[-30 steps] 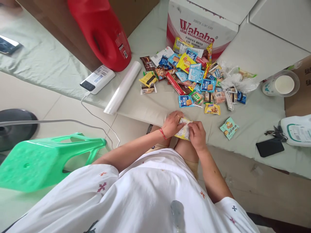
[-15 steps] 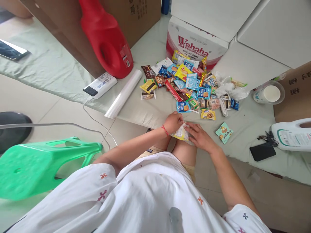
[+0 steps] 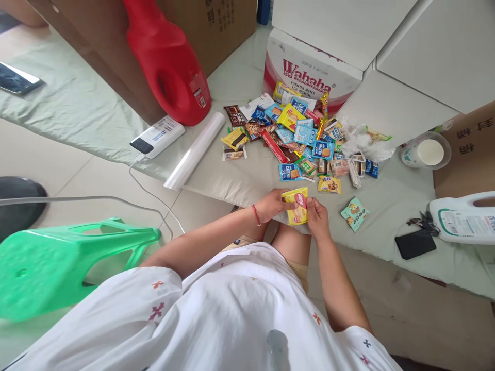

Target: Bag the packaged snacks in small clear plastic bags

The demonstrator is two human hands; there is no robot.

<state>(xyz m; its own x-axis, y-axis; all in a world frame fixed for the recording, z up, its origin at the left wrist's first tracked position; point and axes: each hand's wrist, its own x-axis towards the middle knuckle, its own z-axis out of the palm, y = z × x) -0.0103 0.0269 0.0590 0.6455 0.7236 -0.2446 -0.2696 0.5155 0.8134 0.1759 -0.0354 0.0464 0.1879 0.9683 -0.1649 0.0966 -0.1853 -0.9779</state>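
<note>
Both hands hold a yellow snack packet (image 3: pixel 298 208) with a pink label, above my knees at the table's near edge. My left hand (image 3: pixel 274 204), with a red string on the wrist, grips the packet's left side. At the other side, my right hand (image 3: pixel 318 217) pinches the packet between thumb and fingers. Clear plastic shows below the packet; how it lies in my hands I cannot tell. Just beyond is a pile of wrapped snacks (image 3: pixel 305 132) in blue, yellow, red and brown. A light green packet (image 3: pixel 355 214) lies apart on the right.
Left of the pile are a clear plastic film roll (image 3: pixel 194 151), a corded white power bank (image 3: pixel 158 137) and a red jug (image 3: pixel 170 72). Rightward stand a paper cup (image 3: pixel 430 153), a white bottle (image 3: pixel 464 219) and a black wallet-like item (image 3: pixel 415 244). A green stool (image 3: pixel 42 268) is at lower left.
The packet has been turned and lifted slightly, so its yellow printed face now shows. My right hand has moved from lying flat on clear plastic to pinching the packet's right edge.
</note>
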